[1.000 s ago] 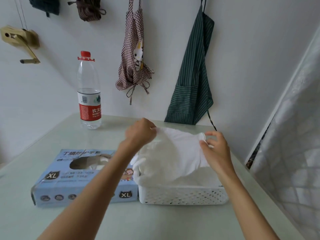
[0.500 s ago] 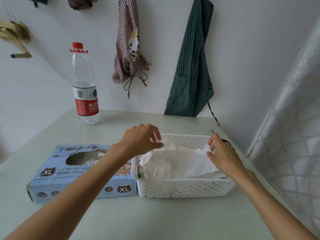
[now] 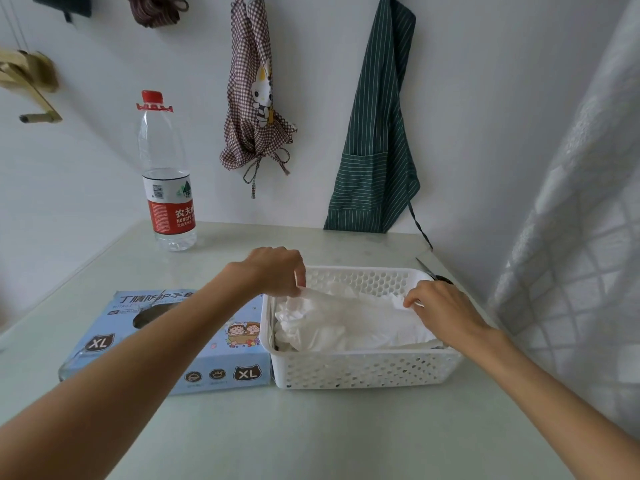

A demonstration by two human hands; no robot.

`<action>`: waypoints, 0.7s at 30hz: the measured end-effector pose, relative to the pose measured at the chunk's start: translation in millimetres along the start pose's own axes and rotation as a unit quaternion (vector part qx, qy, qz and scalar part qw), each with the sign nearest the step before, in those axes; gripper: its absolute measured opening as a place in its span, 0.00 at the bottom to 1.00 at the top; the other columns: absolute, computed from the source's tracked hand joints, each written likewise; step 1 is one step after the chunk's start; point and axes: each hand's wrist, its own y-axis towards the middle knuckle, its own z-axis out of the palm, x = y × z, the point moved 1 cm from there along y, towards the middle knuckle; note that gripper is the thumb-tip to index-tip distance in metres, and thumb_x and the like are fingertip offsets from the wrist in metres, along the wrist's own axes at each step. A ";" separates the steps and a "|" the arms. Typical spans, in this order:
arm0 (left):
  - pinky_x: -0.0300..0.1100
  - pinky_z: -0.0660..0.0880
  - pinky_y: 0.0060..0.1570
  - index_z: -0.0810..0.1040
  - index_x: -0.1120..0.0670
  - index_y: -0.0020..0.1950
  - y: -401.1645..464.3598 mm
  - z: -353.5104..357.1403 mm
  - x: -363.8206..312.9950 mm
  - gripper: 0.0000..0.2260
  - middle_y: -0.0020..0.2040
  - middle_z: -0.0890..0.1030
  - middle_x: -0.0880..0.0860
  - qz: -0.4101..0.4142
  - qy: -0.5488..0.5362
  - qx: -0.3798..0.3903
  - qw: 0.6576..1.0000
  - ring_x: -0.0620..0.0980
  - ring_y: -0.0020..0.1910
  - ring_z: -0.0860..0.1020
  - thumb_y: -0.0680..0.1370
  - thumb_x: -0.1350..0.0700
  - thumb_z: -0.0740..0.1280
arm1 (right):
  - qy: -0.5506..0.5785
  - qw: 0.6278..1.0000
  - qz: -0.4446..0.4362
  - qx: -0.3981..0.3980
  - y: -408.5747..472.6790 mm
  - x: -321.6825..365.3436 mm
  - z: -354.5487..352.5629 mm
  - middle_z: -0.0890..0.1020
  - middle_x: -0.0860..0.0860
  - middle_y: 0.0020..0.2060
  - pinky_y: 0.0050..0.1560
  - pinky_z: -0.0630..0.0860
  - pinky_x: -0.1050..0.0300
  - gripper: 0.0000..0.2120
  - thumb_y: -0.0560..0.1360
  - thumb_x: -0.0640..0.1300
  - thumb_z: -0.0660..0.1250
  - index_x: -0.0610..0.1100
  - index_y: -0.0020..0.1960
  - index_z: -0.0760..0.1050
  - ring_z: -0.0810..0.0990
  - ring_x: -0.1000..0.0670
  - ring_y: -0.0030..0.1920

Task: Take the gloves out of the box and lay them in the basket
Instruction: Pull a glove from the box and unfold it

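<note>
A white perforated basket [image 3: 363,370] sits on the pale green table, holding a pile of white gloves [image 3: 349,323]. My left hand [image 3: 277,271] pinches the left end of the top glove at the basket's back left corner. My right hand [image 3: 440,306] pinches its right end over the basket's right side. The glove lies stretched between both hands on the pile. The blue glove box [image 3: 221,355], marked XL, lies flat against the basket's left side; my left forearm covers much of its oval opening.
A water bottle [image 3: 168,174] with a red cap stands at the table's back left. Two aprons hang on the wall behind, a checked one [image 3: 256,109] and a green striped one [image 3: 375,143]. Scissors [image 3: 436,273] lie behind the basket. A quilted cloth [image 3: 571,271] hangs at the right.
Both hands have lowered the stretched glove from above the basket down onto the pile inside it. They still hold its ends.
</note>
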 end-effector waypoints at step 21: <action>0.40 0.70 0.55 0.78 0.46 0.59 -27.0 -3.0 4.9 0.13 0.58 0.79 0.43 0.047 0.070 0.028 0.996 0.44 0.56 0.76 0.75 0.47 0.69 | -0.009 0.997 -0.017 0.073 -2.5 3.4 -6.7 0.74 0.54 0.54 0.43 0.66 0.61 0.12 0.77 0.48 0.66 0.50 0.60 0.75 0.76 0.51 0.51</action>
